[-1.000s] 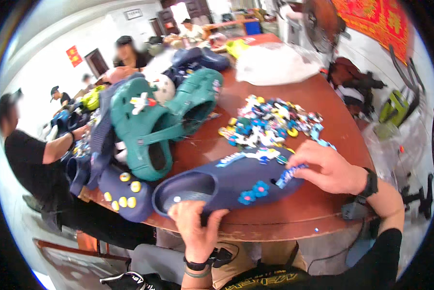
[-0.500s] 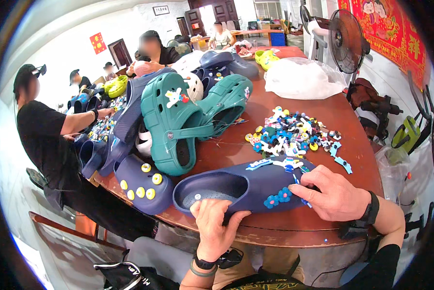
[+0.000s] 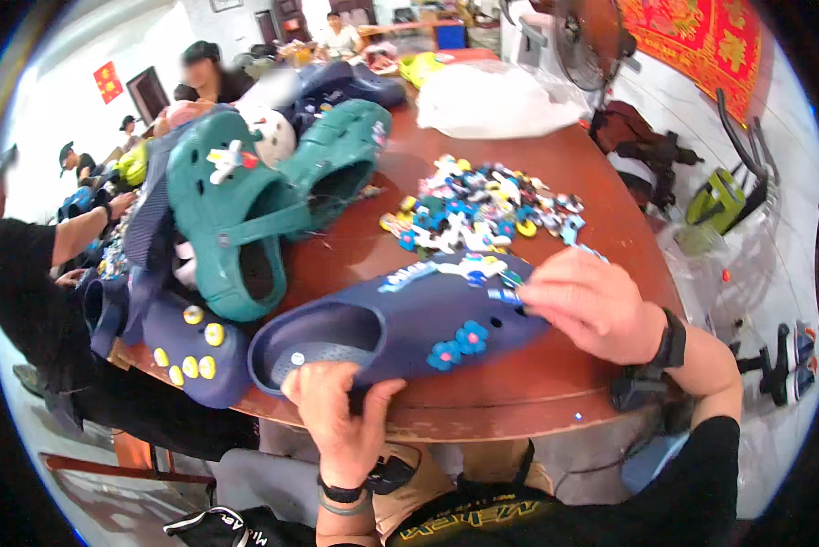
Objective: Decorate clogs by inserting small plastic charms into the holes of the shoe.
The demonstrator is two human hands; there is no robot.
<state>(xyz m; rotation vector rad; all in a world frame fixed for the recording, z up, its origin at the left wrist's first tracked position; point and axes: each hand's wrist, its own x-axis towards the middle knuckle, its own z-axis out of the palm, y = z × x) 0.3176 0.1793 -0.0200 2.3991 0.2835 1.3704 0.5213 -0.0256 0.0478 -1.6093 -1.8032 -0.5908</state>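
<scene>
A dark blue clog [image 3: 414, 314] is at the near edge of the red-brown table [image 3: 610, 205], right in front of the person. Its heel is on the left and its toe points to the right. I can't tell if all of its bottom touches the table.

The clog is smooth and plain dark blue on the outside. Its big round opening faces up, and inside you can see a grayish-blue sole with tiny dots and a little white round mark. On the near side sit two blue flowers [image 3: 446, 355] with pink middles, side by side. Up on top there is a long light-blue charm [image 3: 408, 276], and next to it a white charm [image 3: 473, 268] with bits of color. A small dark hole [image 3: 496, 322] with nothing in it shows to the right of the flowers. The toe looks blurry and is partly hidden.

The left hand [image 3: 341, 415] is grabbing the heel, with its fingers over the rim and its thumb on the outside. The right hand [image 3: 596, 305] is over the toe, its fingertips pinching the end of a small blue and white charm [image 3: 503, 295].

Behind the clog is a messy pile of colorful charms [image 3: 482, 205]. To the left are green clogs [image 3: 232, 219] and another dark blue clog [image 3: 232, 365] with yellow round charms.
</scene>
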